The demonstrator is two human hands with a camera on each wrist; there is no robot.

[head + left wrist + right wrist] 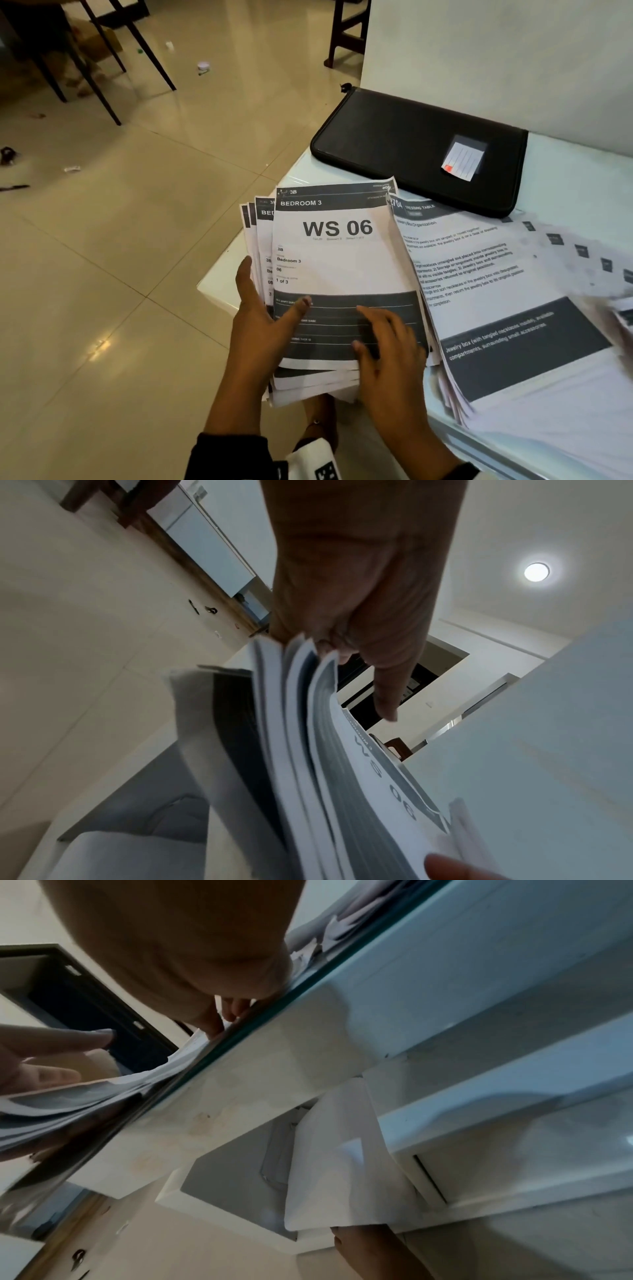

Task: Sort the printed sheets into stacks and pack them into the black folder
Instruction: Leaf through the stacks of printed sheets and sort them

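A stack of printed sheets [337,267] topped by a "WS 06, Bedroom 3" page overhangs the near-left corner of the white table [565,192]. My left hand [263,318] grips the stack's left edge, thumb on top and fingers beneath; the left wrist view shows the hand [359,588] holding the fanned sheets [342,777]. My right hand [376,329] rests its fingers on the top page's dark band. The black folder [411,144] lies closed at the back. A second pile [513,291], topped by a "Dressing table" page, lies to the right.
The wall [513,51] rises just behind the folder. Blurred loose sheets [609,267] spread along the table's right side. Left of the table lies tiled floor [120,274] with dark chair legs [102,61] and small litter. The glass table edge [274,1047] runs beside my right hand.
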